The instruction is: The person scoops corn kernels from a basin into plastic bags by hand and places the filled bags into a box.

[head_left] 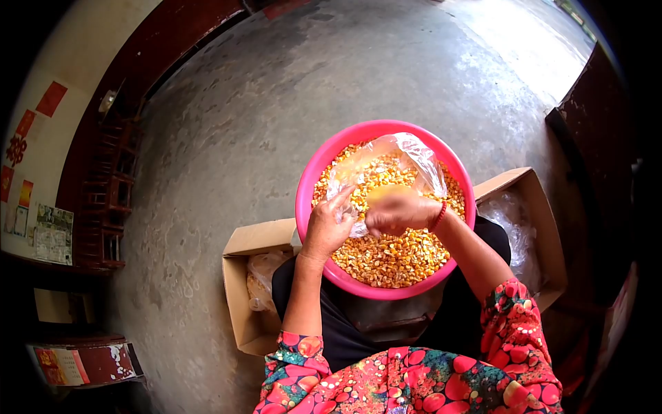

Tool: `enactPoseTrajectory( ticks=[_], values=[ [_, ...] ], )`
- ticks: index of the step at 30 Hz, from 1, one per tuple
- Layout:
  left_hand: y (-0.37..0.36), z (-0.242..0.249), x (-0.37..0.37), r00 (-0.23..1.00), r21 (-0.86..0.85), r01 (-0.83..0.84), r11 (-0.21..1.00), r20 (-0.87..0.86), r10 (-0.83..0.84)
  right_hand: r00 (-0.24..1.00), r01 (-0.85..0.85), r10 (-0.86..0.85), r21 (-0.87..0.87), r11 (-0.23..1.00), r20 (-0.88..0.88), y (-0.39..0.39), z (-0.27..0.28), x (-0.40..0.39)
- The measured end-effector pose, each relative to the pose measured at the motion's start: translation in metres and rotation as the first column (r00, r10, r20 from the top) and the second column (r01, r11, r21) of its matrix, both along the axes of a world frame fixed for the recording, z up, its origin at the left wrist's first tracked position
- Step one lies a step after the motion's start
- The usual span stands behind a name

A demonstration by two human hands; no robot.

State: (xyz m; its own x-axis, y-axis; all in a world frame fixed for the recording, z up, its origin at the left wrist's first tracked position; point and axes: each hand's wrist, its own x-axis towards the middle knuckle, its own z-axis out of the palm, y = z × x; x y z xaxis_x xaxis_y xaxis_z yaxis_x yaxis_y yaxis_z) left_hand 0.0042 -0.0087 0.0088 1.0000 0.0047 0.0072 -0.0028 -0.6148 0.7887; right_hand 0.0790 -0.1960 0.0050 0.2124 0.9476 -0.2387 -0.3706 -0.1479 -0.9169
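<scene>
Far L of the rm, red papers (51,99) are stuck on the pale wall, w/ dark wooden stools (107,196) beside it. Then comes grey floor (200,172), a bit blotchy. Next, by the person's L leg, a cardboard box (238,298), flap up, w/ a filled plastic bag (265,277) inside. Now the L hand (332,226): thumb & fingers closed on the near-L edge of a clear bag (422,157), which lies mouth open on the corn kernels (393,261). Those fill a big pink basin (305,200) btwn the person's knees; more kernels show in & thru the bag. R hand (398,212), red bracelet (439,215) at the wrist, is over the bag, fingers bent, right by a yellowish blur; too smeared to tell if it's gripping anything. Far R, near that knee, a 2nd carton (547,238) w/ crumpled clear plastic (514,231) in it.
</scene>
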Motion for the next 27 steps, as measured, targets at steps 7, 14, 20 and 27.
enactPoseTrajectory(
  ticks=[7,14,20,27],
  values=[
    [0.001,-0.007,0.000,0.991,0.031,0.022,0.999,0.133,-0.026,0.744,0.612,-0.588,-0.028,0.790,-0.318,0.008,-0.034,0.025],
    [0.000,-0.007,0.000,0.988,0.039,0.023,0.999,0.153,-0.029,0.474,0.856,-0.784,0.003,0.517,-0.401,0.019,-0.053,0.026],
    [-0.002,0.000,-0.001,0.997,0.016,0.010,1.000,0.074,-0.011,0.638,0.770,-0.661,0.315,0.555,-0.395,0.034,-0.063,0.018],
    [-0.001,-0.004,0.000,0.998,0.005,-0.001,1.000,0.070,0.000,0.646,0.694,-0.754,0.320,0.644,0.118,0.018,-0.028,0.012]
  ],
)
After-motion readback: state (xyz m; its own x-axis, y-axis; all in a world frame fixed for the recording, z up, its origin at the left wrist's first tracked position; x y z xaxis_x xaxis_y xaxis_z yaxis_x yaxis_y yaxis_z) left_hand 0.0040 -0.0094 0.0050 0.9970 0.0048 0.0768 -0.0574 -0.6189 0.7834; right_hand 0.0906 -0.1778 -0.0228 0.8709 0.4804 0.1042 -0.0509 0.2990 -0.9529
